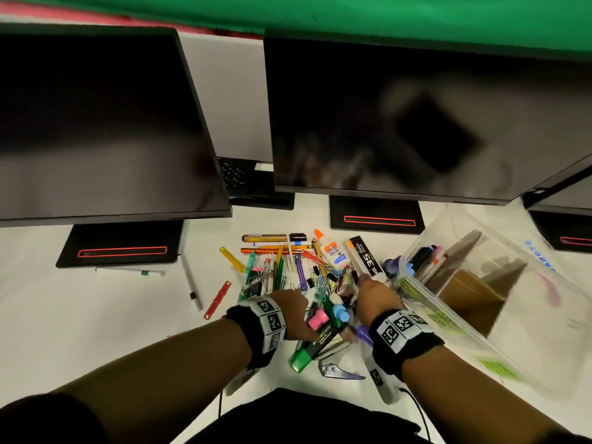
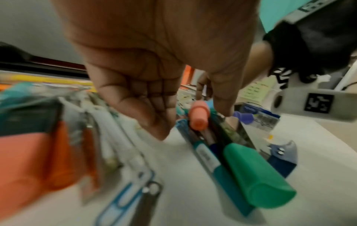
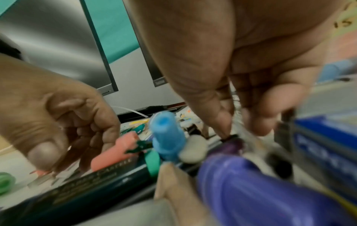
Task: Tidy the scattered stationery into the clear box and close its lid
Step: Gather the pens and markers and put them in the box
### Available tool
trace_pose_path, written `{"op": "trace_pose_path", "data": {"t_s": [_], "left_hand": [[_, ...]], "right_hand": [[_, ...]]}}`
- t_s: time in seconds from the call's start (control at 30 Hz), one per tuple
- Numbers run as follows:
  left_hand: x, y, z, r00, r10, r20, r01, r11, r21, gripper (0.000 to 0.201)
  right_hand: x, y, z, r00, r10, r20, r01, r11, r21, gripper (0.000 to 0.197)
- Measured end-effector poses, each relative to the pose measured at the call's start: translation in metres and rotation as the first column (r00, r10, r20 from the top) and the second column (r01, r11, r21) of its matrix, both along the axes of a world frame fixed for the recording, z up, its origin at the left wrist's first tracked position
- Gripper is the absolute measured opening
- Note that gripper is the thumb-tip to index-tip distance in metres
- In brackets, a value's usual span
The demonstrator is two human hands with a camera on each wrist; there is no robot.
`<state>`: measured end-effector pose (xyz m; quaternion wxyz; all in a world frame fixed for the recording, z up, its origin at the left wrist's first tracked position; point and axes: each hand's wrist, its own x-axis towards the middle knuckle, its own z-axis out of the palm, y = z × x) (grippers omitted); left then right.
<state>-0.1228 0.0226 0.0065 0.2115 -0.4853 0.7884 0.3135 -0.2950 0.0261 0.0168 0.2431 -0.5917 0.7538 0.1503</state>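
A heap of stationery lies mid-desk: a green highlighter, a pink-capped marker, a blue cap, a purple marker, a glue bottle, and several clips and pens. The clear box stands tilted at the right, holding pens and brown card. My left hand hovers over the heap, its fingers bent down with thumb and fingers apart astride the pink-capped marker. My right hand pinches a small pale, blurred item in the heap beside the box.
Two dark monitors on black stands fill the back of the white desk. A grey pen, a red strip, a white pen and a yellow strip lie left of the heap. A metal cutter lies near me.
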Motion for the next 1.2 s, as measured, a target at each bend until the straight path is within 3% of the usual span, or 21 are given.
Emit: {"op": "trace_pose_path", "data": {"t_s": [0.27,0.5,0.6,0.73,0.8,0.9,1.2], "left_hand": [[-0.019,0.008,-0.011,0.990,0.102,-0.094,-0.104,0.994,-0.019,0.047],[-0.011,-0.002,-0.021,0.989,0.146,0.010,-0.146,0.989,-0.026,0.071],[-0.008,-0.001,-0.024,0.988,0.154,0.026,-0.152,0.988,-0.040,0.070],[-0.006,0.001,-0.027,0.978,0.208,0.012,-0.207,0.977,-0.044,0.077],[-0.003,0.003,-0.026,0.967,0.254,-0.032,-0.256,0.966,-0.042,0.068],[0.002,0.005,-0.024,0.961,0.260,-0.090,-0.264,0.964,-0.034,0.052],[0.015,-0.001,-0.017,0.899,0.344,-0.270,-0.344,0.938,0.049,0.074]], "right_hand": [[-0.011,0.000,0.000,0.971,-0.125,0.204,0.131,0.991,-0.018,0.041],[-0.012,-0.004,0.001,0.968,0.085,0.236,-0.075,0.996,-0.052,0.011],[-0.008,-0.002,0.001,0.952,0.118,0.281,-0.076,0.985,-0.155,0.018],[0.001,-0.002,-0.005,0.918,0.324,0.231,-0.260,0.928,-0.268,0.039],[0.004,-0.003,-0.009,0.898,0.393,0.198,-0.349,0.910,-0.223,0.046],[0.007,-0.005,-0.013,0.882,0.452,0.135,-0.429,0.888,-0.167,0.041],[-0.005,-0.010,-0.008,0.916,0.395,0.065,-0.383,0.913,-0.142,0.023]]}}
